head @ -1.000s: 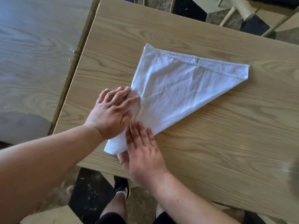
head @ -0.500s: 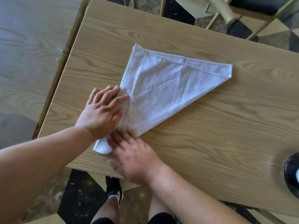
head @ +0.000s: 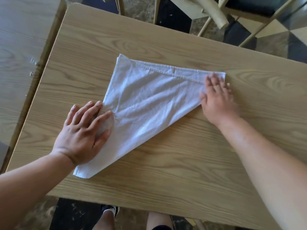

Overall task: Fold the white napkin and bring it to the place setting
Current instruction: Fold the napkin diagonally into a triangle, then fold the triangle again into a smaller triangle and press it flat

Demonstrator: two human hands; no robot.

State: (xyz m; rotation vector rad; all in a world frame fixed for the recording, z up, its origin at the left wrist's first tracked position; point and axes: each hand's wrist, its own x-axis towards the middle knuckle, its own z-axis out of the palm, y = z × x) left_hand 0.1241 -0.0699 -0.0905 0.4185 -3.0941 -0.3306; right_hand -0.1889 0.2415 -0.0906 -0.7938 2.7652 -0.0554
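Note:
The white napkin lies folded into a triangle on the wooden table. Its hemmed edge runs along the far side, and one point reaches toward the near left. My left hand rests flat, fingers spread, on the napkin's near-left part. My right hand lies flat on the far-right corner of the cloth, slightly blurred. Neither hand grips the fabric. No place setting shows in this view.
A second wooden table stands close on the left, with a narrow gap between. Pale wooden chairs stand beyond the far edge over a patterned floor. My legs and a shoe show below the near edge.
My right hand has slid from the near-left point of the napkin across to its far-right corner. The left hand stays pressed on the left part. The view has shifted, and the dark object at the right edge is gone.

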